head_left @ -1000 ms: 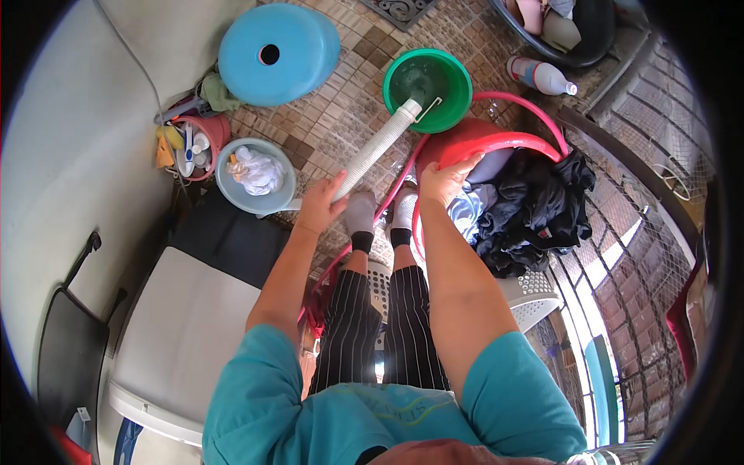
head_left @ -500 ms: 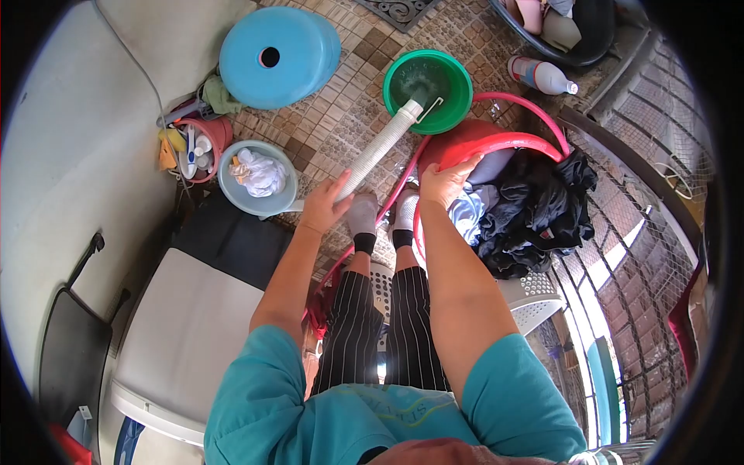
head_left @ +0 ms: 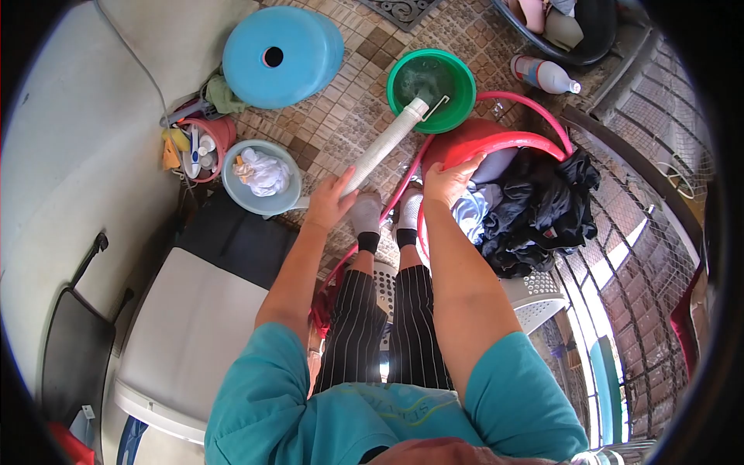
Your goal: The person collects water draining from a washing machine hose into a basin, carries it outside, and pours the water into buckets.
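Observation:
My left hand is closed round a whitish ribbed drain hose. The hose's far end rests over the near rim of a green bucket, where foamy water stirs. With my right hand I grip the near left edge of a red basin. Black clothes and a light blue cloth lie heaped beside that basin, to the right of my right hand. A pink hose loops behind the basin and runs down between my feet.
A pale blue basin with white laundry stands at left, beside a pink pail of bottles and brushes. Behind are an upturned blue tub, a plastic bottle and a dark tub. A metal grille borders the right.
The bright splash by the hose's mouth has shrunk, with the water now swirling in the green bucket. Both hands keep their grips, and the whole view has shifted slightly.

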Available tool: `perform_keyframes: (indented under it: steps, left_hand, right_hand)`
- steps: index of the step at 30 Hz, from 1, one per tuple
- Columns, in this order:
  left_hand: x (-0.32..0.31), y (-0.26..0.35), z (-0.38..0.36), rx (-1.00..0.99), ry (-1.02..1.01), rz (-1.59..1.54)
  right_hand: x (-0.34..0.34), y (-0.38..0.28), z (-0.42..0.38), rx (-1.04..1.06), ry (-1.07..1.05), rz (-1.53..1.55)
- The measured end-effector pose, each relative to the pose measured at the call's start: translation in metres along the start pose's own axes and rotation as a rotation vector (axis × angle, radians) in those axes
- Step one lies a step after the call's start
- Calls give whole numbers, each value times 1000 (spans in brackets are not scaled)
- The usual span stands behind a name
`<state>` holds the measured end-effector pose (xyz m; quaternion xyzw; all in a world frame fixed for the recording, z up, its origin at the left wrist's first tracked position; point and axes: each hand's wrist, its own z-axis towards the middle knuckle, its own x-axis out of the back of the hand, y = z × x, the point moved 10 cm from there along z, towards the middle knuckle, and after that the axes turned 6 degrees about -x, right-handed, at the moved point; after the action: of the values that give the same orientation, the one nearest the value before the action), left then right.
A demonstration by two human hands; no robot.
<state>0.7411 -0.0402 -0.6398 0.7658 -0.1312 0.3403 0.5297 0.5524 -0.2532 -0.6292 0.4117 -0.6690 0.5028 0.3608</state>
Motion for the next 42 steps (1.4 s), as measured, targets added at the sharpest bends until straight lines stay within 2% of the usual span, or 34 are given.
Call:
perform_keyframes:
  steps: [21,29,32,42]
  left_hand:
    - [-9,-6,7,59,-53,35]
    - [15,10,7,-89,94,-72]
    - [8,3,-2,-25,-25,-24]
    - [11,5,-13,-75,25,4]
  right_hand:
    - [0,2,0,-11,-2,22]
    - [0,3,1,-43,-26,14]
    - [0,3,0,-44,-27,15]
    - [0,3,-1,-47,-16,25]
